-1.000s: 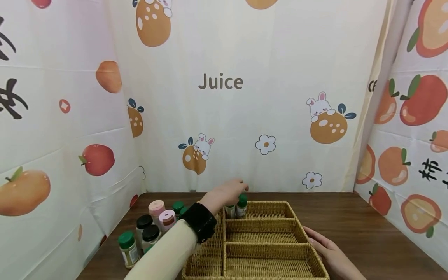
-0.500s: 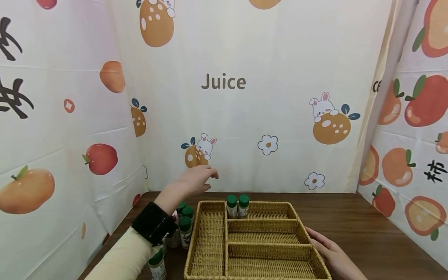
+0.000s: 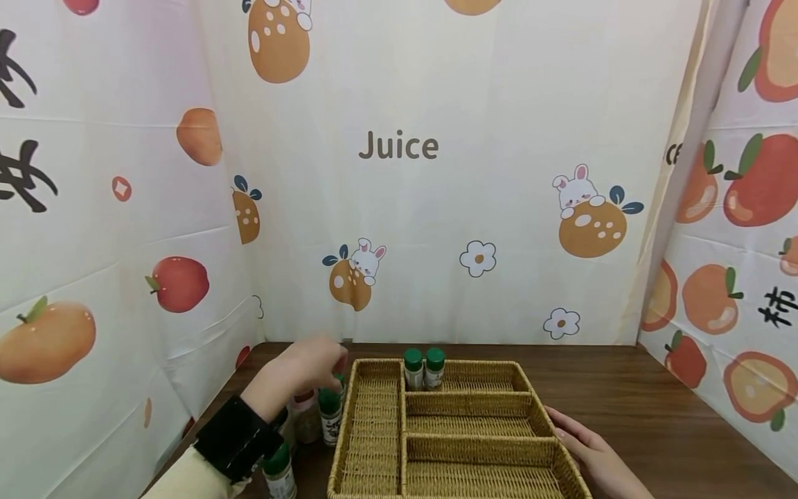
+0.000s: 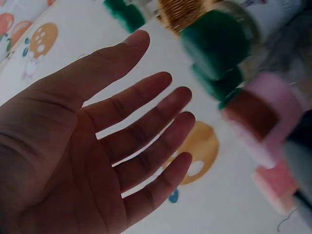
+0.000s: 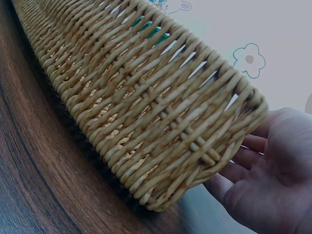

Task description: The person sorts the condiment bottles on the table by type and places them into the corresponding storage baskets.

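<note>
My left hand (image 3: 302, 371) hovers over a group of jars at the left of the basket. Its fingers are spread and hold nothing in the left wrist view, where a green-capped jar (image 4: 217, 41) and a pink-lidded jar (image 4: 265, 117) are close by. Beneath the hand stand a green-capped jar (image 3: 330, 416) and another green-capped jar (image 3: 278, 471); others are partly hidden. Two green-capped jars (image 3: 424, 371) stand upright in the back compartment of the divided wicker basket (image 3: 402, 430). My right hand (image 3: 592, 450) rests against the basket's right outer wall, its fingers lightly extended.
The basket has one long compartment on the left and three crosswise ones on the right. It sits on a dark wooden table (image 3: 661, 409). Fruit-printed curtains (image 3: 424, 208) enclose the table at the back and both sides.
My left hand has withdrawn from the two jars in the back compartment, moving left and then lower over the jar group. My right hand has stayed at the basket's side.
</note>
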